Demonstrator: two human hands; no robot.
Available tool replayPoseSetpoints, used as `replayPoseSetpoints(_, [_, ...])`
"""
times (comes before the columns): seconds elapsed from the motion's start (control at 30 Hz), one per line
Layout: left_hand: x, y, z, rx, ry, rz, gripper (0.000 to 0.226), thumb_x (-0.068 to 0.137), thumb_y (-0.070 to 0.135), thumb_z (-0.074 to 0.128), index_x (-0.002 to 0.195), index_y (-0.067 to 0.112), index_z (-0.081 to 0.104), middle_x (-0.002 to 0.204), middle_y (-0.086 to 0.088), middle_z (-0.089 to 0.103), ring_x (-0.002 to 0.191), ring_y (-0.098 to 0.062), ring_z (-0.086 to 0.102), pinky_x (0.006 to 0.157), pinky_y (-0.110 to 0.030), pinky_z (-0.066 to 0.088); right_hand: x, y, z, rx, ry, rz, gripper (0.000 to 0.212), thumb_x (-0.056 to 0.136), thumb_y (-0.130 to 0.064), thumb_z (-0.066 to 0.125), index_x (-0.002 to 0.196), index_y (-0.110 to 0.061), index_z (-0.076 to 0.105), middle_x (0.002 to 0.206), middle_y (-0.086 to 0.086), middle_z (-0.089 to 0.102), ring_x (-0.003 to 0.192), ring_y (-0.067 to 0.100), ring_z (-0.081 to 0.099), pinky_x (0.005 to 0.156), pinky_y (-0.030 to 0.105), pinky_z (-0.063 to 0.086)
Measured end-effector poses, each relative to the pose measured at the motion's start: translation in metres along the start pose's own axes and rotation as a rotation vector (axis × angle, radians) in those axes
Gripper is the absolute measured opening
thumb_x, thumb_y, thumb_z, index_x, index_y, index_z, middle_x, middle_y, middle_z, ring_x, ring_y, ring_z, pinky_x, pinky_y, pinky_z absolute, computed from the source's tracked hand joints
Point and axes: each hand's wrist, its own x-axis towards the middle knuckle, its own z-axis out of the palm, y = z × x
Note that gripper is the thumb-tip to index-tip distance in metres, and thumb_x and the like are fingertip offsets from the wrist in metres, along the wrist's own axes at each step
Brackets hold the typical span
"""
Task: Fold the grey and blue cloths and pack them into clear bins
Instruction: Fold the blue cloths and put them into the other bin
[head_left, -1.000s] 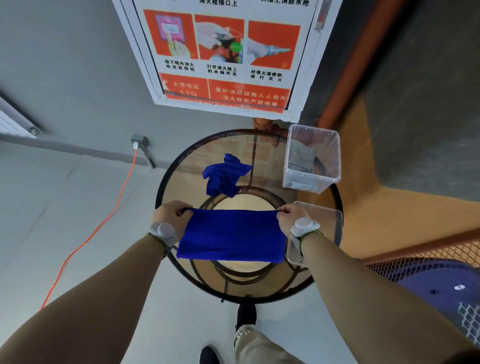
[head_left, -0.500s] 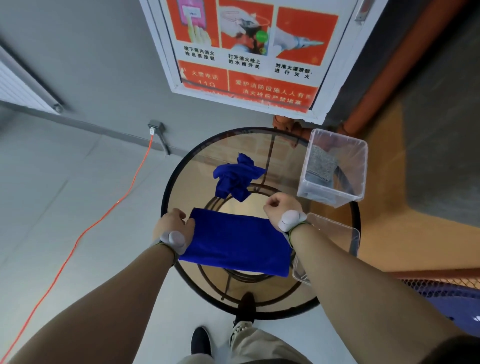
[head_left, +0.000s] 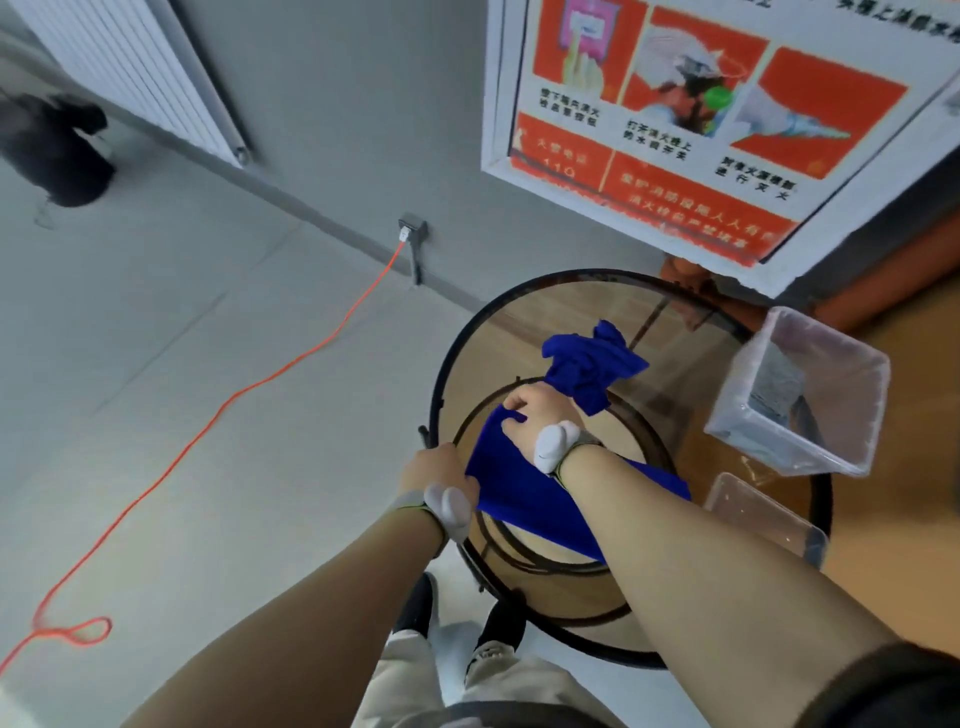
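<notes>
A blue cloth (head_left: 524, 493) lies partly folded on the round glass table (head_left: 452, 358). My left hand (head_left: 439, 470) grips its near-left corner at the table's edge. My right hand (head_left: 537, 410) pinches the far edge and has carried it over to the left, my forearm crossing the cloth. A second blue cloth (head_left: 587, 366) lies crumpled just beyond my right hand. A tall clear bin (head_left: 800, 395) at the table's right holds grey cloth (head_left: 779, 384). A lower clear bin (head_left: 763, 514) sits in front of it, close to my right forearm.
An orange cable (head_left: 249, 389) runs across the grey floor from a wall socket (head_left: 412, 231). A white-framed red poster (head_left: 691, 119) hangs behind the table. A radiator (head_left: 135, 67) is on the wall at left. My shoes (head_left: 415, 608) stand at the table's base.
My right hand has swung the cloth's right end leftward toward my left hand, folding the cloth across. The view has shifted right and down.
</notes>
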Motion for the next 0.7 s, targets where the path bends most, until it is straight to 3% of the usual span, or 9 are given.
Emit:
replayPoseSetpoints(0.1, [0.008, -0.007, 0.003, 0.009, -0.037, 0.030, 0.020, 0.094, 0.029, 0.059, 0.078, 0.021, 0.050, 0.081, -0.002, 0.060, 0.068, -0.018, 0.059, 0.049, -0.027, 0.042, 0.011, -0.019, 0.009, -0.073, -0.079, -0.012, 0.035, 0.098, -0.022, 0.064, 0.133, -0.021, 0.060, 0.133, -0.003, 0.064, 0.113, 0.022, 0.064, 0.091, 0.039, 0.056])
replayPoseSetpoints(0.2, [0.018, -0.013, 0.007, 0.022, -0.085, 0.056, 0.026, 0.093, 0.033, 0.064, 0.074, 0.020, 0.051, 0.073, 0.000, 0.060, 0.061, -0.015, 0.057, 0.046, -0.026, 0.040, 0.018, -0.030, 0.016, -0.183, -0.167, 0.078, 0.050, 0.098, -0.011, 0.060, 0.147, -0.019, 0.048, 0.141, 0.005, 0.059, 0.119, 0.029, 0.061, 0.096, 0.044, 0.055])
replayPoseSetpoints(0.37, [0.034, -0.021, 0.019, -0.020, -0.153, 0.069, 0.032, 0.086, 0.037, 0.066, 0.062, 0.018, 0.055, 0.057, 0.005, 0.054, 0.050, -0.012, 0.050, 0.042, -0.022, 0.035, 0.024, -0.039, 0.017, -0.307, -0.198, 0.142, 0.040, 0.101, -0.012, 0.054, 0.142, -0.014, 0.055, 0.144, 0.012, 0.054, 0.126, 0.033, 0.057, 0.107, 0.045, 0.050])
replayPoseSetpoints(0.53, [0.035, -0.022, 0.008, -0.053, -0.230, 0.100, 0.026, 0.079, 0.036, 0.064, 0.063, 0.018, 0.055, 0.057, 0.006, 0.053, 0.048, -0.011, 0.050, 0.043, -0.022, 0.036, 0.017, -0.042, 0.011, -0.389, -0.230, 0.177, 0.037, 0.099, -0.013, 0.059, 0.136, -0.018, 0.061, 0.145, 0.012, 0.044, 0.116, 0.036, 0.061, 0.100, 0.048, 0.055])
replayPoseSetpoints(0.7, [0.028, -0.013, -0.006, -0.042, -0.318, 0.121, 0.024, 0.088, 0.040, 0.061, 0.085, 0.017, 0.066, 0.072, 0.005, 0.062, 0.062, -0.011, 0.057, 0.052, -0.020, 0.042, 0.011, -0.040, 0.004, -0.204, -0.148, 0.187, 0.022, 0.095, -0.010, 0.059, 0.113, -0.020, 0.068, 0.127, 0.007, 0.065, 0.112, 0.029, 0.063, 0.094, 0.039, 0.055])
